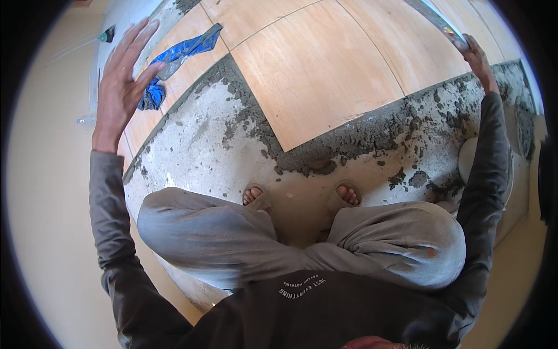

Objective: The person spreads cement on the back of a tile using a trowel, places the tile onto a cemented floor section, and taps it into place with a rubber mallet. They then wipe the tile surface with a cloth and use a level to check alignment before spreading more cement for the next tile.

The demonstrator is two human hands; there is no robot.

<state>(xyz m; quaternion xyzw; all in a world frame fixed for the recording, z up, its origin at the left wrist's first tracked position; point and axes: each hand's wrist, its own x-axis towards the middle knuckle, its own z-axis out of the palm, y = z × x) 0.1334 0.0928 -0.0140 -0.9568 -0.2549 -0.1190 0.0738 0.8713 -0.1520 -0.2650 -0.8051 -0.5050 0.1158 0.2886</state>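
My left hand (125,78) is raised at the upper left with fingers apart and nothing in it, near a crumpled blue plastic piece (185,47) smeared with grey and a blue bundle (151,98). At the upper right my right hand (478,61) grips the end of a long, straight metal bar (437,22). Large light wood-look tiles (314,67) lie in front of me, bordered by rough grey mortar (349,145) on the whitish bare floor (203,139).
My bent knees and sandalled feet (253,195) are at the near side of the mortar. A pale rounded object (468,157) is partly hidden behind my right arm. A cream wall (46,192) runs along the left, with a small dark green object (107,35) at the upper left.
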